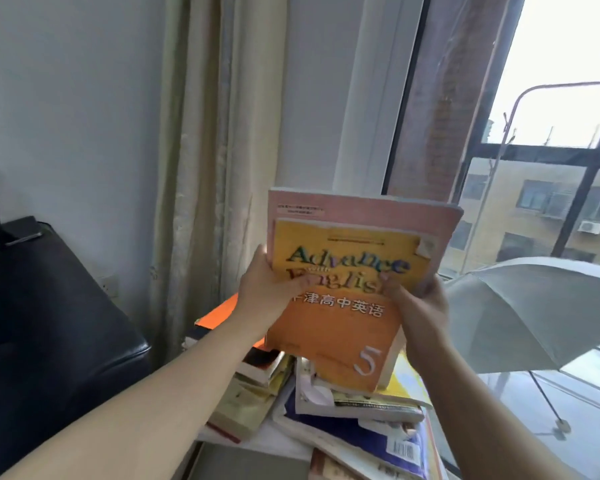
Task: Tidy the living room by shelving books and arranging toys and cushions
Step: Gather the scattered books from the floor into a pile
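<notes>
A pale wall (66, 98) and a long beige curtain (194, 168) stand ahead of me, and to the right a dark-framed window (568, 157) looks out on a yellowish building (499, 188) with an air-conditioner box on it. An open grey umbrella (534, 306) sits just past the glass, low on the right. On my left is a black leather seat (49, 323). I hold two books together, raised in front of the curtain and the window frame, their covers facing me and tilted a little. The front one is an orange book (343, 334), yellow at the top, printed "Advance with English", then the Chinese line 牛津高中英语, with a large white "5" near its lower right corner. Behind it, touching it and sticking out above, is a pink book (361, 209); the small print on its cover is too blurred to read. My left hand (264, 292) grips the left edge, thumb across the orange cover. My right hand (420, 306) grips the right edge, thumb on the cover beside the word "English". Below my hands lies an untidy pile of books (343, 420); one blue and white cover there shows a barcode.
</notes>
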### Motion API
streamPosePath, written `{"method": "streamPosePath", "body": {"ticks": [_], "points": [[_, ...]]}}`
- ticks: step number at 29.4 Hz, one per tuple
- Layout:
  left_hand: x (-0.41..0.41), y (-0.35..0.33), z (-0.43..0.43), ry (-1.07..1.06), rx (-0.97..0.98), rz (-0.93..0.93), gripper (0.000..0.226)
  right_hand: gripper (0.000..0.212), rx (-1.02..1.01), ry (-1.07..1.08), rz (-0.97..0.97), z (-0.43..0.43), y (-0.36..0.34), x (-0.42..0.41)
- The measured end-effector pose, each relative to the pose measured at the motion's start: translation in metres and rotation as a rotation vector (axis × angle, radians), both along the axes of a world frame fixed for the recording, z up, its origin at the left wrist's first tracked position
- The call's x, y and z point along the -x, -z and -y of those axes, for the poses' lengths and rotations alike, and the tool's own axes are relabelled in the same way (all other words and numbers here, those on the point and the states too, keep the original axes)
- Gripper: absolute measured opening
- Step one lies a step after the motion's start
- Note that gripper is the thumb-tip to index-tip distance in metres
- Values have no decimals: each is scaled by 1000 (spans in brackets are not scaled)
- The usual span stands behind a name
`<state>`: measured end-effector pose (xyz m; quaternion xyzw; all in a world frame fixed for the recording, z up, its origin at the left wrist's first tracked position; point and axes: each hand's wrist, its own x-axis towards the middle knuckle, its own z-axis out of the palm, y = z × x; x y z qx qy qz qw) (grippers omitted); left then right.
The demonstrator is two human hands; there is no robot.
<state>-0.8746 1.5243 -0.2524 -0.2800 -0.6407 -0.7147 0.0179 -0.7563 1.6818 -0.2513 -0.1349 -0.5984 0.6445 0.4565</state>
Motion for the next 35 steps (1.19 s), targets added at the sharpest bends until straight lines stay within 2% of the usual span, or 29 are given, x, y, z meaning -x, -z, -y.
{"method": "streamPosePath", "body": {"ticks": [2, 4, 8, 11, 13, 16, 17, 21, 24, 28, 32, 35], "points": [[-3, 6, -8, -35, 45, 12, 52, 31, 71, -1, 22, 0, 11, -2], [-6, 7, -13, -17, -5, 52, 33, 34, 98, 2, 43, 1, 16, -5], [-12, -7, -8, 2, -195, 54, 31, 16, -20, 23, -23, 5, -5, -8], [-9, -10, -10, 28, -255, 61, 28, 14, -129, 90, -43, 2, -20, -9], [-6, 3, -8, 75, -160, 127, 27, 12, -83, 50, 48, -3, -6, -7], [2, 48, -5, 84, 161, 174, 23, 18, 51, -70, 293, -8, 43, -7], [3, 59, -3, 65, 203, 196, 25, 18, 75, -85, 336, -6, 55, -9], [1, 72, 1, 3, 213, 221, 19, 17, 29, -69, 359, 2, 68, -11], [-6, 71, 8, -42, 249, 142, 23, 20, 12, -50, 364, 9, 70, -19], [-20, 64, 31, 40, 319, -22, 29, 17, 4, -17, 311, 19, 69, -36], [-27, 47, 72, 131, 363, -129, 35, 15, -159, -28, 318, 34, 58, -48], [-45, 39, 110, 77, 397, -185, 32, 21, -244, -98, 339, 58, 56, -59]]}}
